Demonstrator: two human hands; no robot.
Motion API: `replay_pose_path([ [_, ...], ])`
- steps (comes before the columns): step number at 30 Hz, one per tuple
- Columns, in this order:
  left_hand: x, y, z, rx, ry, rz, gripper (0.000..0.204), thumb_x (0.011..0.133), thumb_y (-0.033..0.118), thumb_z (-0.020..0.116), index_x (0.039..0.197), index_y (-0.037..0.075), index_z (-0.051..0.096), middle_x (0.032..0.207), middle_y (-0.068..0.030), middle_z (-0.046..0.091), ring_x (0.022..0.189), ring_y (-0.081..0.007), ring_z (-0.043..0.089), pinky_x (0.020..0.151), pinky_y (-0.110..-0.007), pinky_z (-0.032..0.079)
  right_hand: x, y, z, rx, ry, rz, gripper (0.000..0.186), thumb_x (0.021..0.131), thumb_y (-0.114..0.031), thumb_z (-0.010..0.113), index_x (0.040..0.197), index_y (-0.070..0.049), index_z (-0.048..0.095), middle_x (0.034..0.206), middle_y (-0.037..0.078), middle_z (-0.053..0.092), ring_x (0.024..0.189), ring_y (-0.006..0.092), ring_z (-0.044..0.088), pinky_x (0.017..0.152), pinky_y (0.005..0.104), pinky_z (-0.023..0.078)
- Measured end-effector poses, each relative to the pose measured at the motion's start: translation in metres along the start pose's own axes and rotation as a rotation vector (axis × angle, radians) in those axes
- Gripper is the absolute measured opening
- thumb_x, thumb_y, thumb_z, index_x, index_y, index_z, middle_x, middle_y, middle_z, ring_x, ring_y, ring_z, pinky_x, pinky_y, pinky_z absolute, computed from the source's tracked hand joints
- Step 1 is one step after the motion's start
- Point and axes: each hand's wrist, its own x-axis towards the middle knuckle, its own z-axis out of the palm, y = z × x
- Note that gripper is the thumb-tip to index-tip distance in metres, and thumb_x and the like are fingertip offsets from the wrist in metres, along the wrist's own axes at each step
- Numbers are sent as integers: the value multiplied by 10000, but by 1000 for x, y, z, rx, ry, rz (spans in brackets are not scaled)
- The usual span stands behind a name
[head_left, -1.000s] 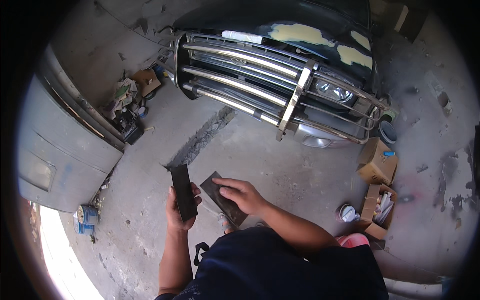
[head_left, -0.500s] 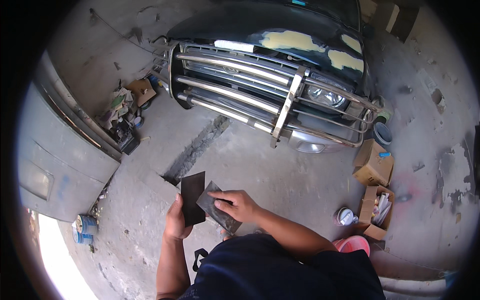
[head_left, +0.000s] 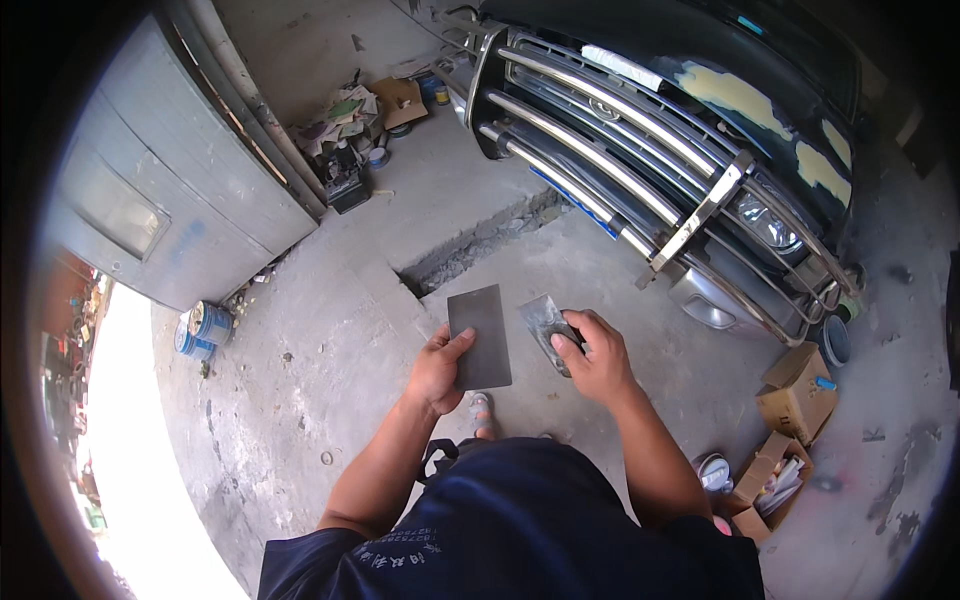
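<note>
My left hand (head_left: 437, 368) grips a dark grey, flat rectangular sheet (head_left: 482, 345) by its left edge, thumb across its face. The sheet looks smooth and stands nearly upright in the picture. To its right, my right hand (head_left: 598, 357) is closed on a smaller, worn grey rectangular pad (head_left: 543, 325) with pale smudges and a dark edge. Its thumb presses on the pad's face, and some fingers are hidden behind it. A gap separates the pad from the sheet. Both are held in front of my body, above the concrete floor.
A dark car with a chrome bull bar (head_left: 600, 140) and cream filler patches (head_left: 735, 95) stands ahead right. A rubble-filled trench (head_left: 480, 240) cuts the floor. Paint buckets (head_left: 210, 322) stand by the grey door (head_left: 150, 180); cardboard boxes (head_left: 797, 390) sit at right.
The view has turned left, so the car sits farther right. My right hand has drawn the pad away from the sheet, which it was close against; the pad is now tilted differently.
</note>
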Motion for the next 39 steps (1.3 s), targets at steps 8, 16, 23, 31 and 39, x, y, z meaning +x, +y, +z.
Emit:
replay_pose_path([
  [8,5,-15,10,-61,47,300,226,934,35,536,1156,15,497,1031,-83,628,901,-174,615,808,-327,514,-27,17,19,-189,-284,-189,300,805,17,590,1098,-19,644,1093,114,630,1009,297,600,848,371,499],
  [16,11,-10,13,162,-42,342,264,938,37,533,1193,-12,481,1075,-97,632,952,-159,608,842,-314,503,-17,17,8,221,-181,376,251,872,-104,565,1097,-10,627,886,155,679,795,286,656,748,328,508],
  [23,8,-11,20,557,-148,282,309,937,51,531,1231,-28,474,1077,-100,629,974,-152,592,865,-296,479,-18,7,25,291,-423,443,291,828,-267,721,785,4,625,651,59,607,615,96,511,564,297,428],
  [31,4,12,21,898,-278,305,301,926,90,560,1199,-26,507,1018,-98,640,947,-123,580,836,-287,474,-10,3,24,211,-339,406,273,857,-258,687,815,3,617,660,88,593,619,117,516,583,300,438],
  [39,12,17,-3,683,-299,109,268,945,129,562,1173,-10,536,980,-55,640,885,-111,578,798,-271,482,6,17,-2,339,34,411,246,921,-240,617,857,-3,619,745,8,596,711,79,507,656,251,426],
])
